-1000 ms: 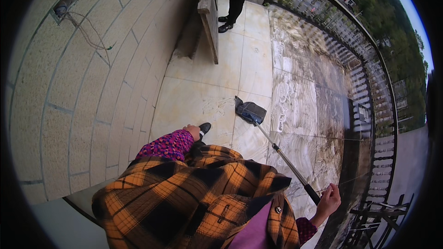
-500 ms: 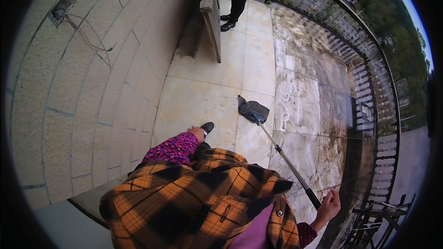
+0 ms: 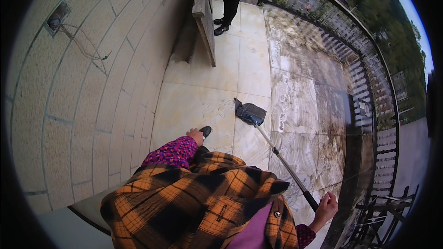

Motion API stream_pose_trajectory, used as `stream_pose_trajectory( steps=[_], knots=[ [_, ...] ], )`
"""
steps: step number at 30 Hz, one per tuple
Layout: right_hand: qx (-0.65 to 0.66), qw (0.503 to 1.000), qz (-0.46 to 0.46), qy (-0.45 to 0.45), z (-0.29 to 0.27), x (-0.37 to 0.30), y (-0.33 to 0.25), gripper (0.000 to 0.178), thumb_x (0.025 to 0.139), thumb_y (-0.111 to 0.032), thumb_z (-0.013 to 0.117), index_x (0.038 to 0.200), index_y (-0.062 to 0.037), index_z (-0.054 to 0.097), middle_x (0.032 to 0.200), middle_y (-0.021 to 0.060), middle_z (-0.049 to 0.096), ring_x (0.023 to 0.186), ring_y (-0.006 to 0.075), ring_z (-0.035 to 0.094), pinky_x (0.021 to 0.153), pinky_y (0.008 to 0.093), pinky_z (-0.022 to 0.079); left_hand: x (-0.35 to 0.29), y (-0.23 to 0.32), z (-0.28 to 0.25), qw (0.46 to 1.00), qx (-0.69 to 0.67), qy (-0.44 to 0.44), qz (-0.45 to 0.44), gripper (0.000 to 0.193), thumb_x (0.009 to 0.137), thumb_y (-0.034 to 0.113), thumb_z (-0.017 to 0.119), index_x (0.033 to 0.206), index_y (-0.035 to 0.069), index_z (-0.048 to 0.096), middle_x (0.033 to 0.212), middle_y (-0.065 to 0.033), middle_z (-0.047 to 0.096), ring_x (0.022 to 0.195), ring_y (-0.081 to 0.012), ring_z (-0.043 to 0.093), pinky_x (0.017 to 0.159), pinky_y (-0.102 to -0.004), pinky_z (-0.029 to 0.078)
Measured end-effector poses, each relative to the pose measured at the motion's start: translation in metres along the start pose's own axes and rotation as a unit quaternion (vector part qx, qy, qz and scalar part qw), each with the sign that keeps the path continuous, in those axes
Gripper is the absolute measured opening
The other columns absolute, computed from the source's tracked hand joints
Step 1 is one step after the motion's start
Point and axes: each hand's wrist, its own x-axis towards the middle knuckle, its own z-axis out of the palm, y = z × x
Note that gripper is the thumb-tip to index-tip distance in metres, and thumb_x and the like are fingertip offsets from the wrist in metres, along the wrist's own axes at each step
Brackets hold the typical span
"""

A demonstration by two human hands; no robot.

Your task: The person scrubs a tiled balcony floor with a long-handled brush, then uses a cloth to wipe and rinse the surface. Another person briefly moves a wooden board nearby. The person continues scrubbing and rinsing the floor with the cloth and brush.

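Observation:
My right hand [image 3: 327,206] is at the lower right, its fingers curled at the black grip of a long telescopic pole [image 3: 290,170]. The pole slants away to a wide, dark floor-cleaning head [image 3: 251,113], which rests on the pale tiles. Whether that head is a mop or a broom I cannot make out. My left hand [image 3: 194,135] hangs low in front of me, beside my black shoe [image 3: 206,131]. Its fingers point down and are mostly hidden, and no object shows in it. An orange and black checked garment [image 3: 194,193] covers my front.
Tiled wall [image 3: 106,87] runs along the left, with loose wires [image 3: 83,46] from a box. A board [image 3: 204,23] leans out ahead, a person [image 3: 230,0] standing beside it. Dirty, streaked, wet-looking tiles [image 3: 300,106] lie to the right, before a balustrade [image 3: 383,157].
The view has shifted slightly, so the wall, board and person sit a little further left. My hands and the pole hold nearly the same pose.

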Motion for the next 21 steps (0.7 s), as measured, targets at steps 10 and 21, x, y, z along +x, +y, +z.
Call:
stream_pose_trajectory(
  steps=[10, 21],
  knots=[
    [-0.017, 1.000, -0.015, 0.001, -0.001, -0.002, -0.007, 0.018, 0.087, -0.017, 0.061, 0.098, -0.0043, 0.069, 0.061, 0.0097, 0.061, 0.056, 0.0218, 0.060, 0.056, 0.0369, 0.045, -0.014, 0.009, -0.026, 0.999, 0.031, -0.039, -0.008, 0.033, 0.083, 0.018, 0.056, 0.111, 0.007, 0.068, 0.125, -0.0143, 0.056, 0.122, -0.0335, 0.046, 0.100, -0.0504, 0.039],
    [-0.020, 0.999, -0.028, 0.025, 0.001, -0.002, -0.014, 0.015, 0.086, -0.016, 0.062, 0.094, -0.0058, 0.069, 0.061, 0.0095, 0.062, 0.056, 0.0244, 0.059, 0.058, 0.0381, 0.045, -0.002, -0.005, -0.020, 0.999, 0.052, -0.013, 0.009, 0.033, 0.078, 0.021, 0.059, 0.108, 0.012, 0.069, 0.122, -0.0134, 0.057, 0.119, -0.0344, 0.048, 0.096, -0.0522, 0.041]
  ],
)
